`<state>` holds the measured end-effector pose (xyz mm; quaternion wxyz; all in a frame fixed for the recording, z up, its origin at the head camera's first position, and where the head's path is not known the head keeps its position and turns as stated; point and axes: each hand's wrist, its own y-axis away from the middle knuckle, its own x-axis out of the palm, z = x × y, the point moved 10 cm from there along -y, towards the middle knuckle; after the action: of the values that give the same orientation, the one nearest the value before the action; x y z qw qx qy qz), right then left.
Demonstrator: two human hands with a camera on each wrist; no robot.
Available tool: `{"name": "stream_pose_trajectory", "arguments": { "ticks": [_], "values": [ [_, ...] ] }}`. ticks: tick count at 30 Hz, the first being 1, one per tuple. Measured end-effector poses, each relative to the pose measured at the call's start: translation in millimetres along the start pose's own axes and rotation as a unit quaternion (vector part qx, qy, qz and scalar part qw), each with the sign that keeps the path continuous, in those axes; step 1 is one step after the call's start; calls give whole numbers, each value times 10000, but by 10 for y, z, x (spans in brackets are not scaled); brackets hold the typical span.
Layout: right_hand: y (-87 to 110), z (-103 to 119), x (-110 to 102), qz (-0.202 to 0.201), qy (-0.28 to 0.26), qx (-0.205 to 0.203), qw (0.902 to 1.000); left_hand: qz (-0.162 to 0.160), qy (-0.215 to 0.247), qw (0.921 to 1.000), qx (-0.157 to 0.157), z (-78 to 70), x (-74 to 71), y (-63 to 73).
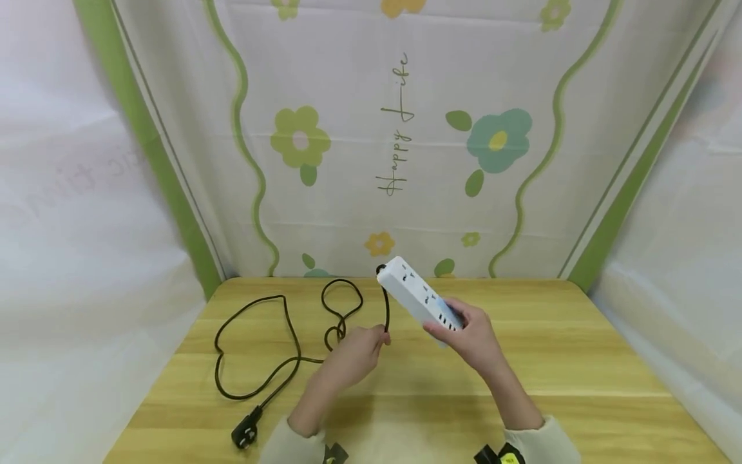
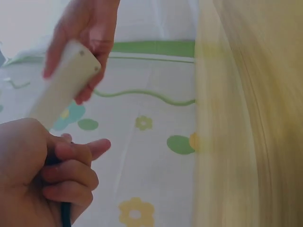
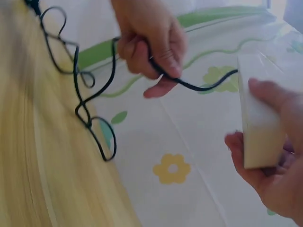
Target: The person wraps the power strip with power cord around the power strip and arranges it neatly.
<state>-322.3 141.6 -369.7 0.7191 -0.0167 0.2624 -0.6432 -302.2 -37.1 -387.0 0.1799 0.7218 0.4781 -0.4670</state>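
My right hand (image 1: 472, 335) grips the near end of a white power strip (image 1: 417, 290), thumb on one side and fingers on the other. The strip is held up at a tilt over the table, its sockets and USB ports facing up. From its far end a black power cord (image 1: 386, 303) runs down to my left hand (image 1: 356, 353), whose curled fingers hold it. In the left wrist view those fingers (image 2: 73, 172) wrap round the cord. The right wrist view shows a curved length of cord (image 3: 203, 88) between the left hand and the strip.
More of the cord lies in loose loops (image 1: 217, 351) on the left of the wooden table (image 1: 556, 374). Its black plug (image 1: 246, 430) rests near the front left. A flowered cloth (image 1: 348, 212) hangs behind the table's back edge, with white sheets (image 1: 684, 270) at the sides.
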Motion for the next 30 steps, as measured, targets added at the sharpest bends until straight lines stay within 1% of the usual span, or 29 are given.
{"name": "stream_pose_trajectory", "arguments": {
  "ticks": [1, 2, 3, 5, 7, 9, 10, 11, 13, 15, 19, 22, 24, 25, 27, 30],
  "values": [
    [1, 26, -35, -255, 417, -93, 9988, -1, -207, 9998, 30, -33, 9, 4],
    [4, 53, -62, -471, 828, -228, 9952, -15, -411, 9991, 63, -65, 12, 7],
    [9, 88, -83, -666, 1199, -423, 9896, -37, -610, 9981, 99, -92, 15, 12],
    [23, 162, -102, -967, 1777, -867, 9755, -128, -870, 9959, 231, -151, -2, 26],
    [38, 217, -102, -1177, 2309, -1283, 9573, -261, -1061, 9933, 387, -205, -49, 43],
    [55, 254, -84, -1290, 2763, -1628, 9384, -476, -1244, 9894, 584, -260, -128, 70],
    [59, 257, -70, -1291, 2942, -1731, 9310, -590, -1305, 9874, 668, -282, -176, 85],
    [61, 255, -50, -1258, 3117, -1794, 9245, -706, -1327, 9858, 748, -304, -230, 106],
    [59, 229, -6, -1110, 3388, -1807, 9167, -928, -1346, 9827, 876, -322, -327, 141],
    [54, 191, 54, -857, 3587, -1740, 9131, -1121, -1339, 9795, 1009, -328, -411, 170],
    [61, 145, 210, -274, 3789, -1677, 9097, -1485, -1399, 9705, 1285, -279, -527, 208],
    [74, 156, 322, 161, 3822, -1734, 9075, -1760, -1344, 9638, 1484, -223, -612, 223],
    [88, 169, 387, 466, 3758, -1787, 9081, -1866, -1191, 9620, 1596, -180, -658, 228],
    [94, 176, 418, 634, 3666, -1813, 9103, -1884, -1118, 9616, 1655, -164, -676, 227],
    [115, 190, 475, 993, 3429, -1884, 9149, -1815, -887, 9636, 1753, -121, -691, 218],
    [152, 220, 534, 1457, 2991, -2009, 9214, -1587, -451, 9677, 1907, -43, -672, 197]
  ]
}}
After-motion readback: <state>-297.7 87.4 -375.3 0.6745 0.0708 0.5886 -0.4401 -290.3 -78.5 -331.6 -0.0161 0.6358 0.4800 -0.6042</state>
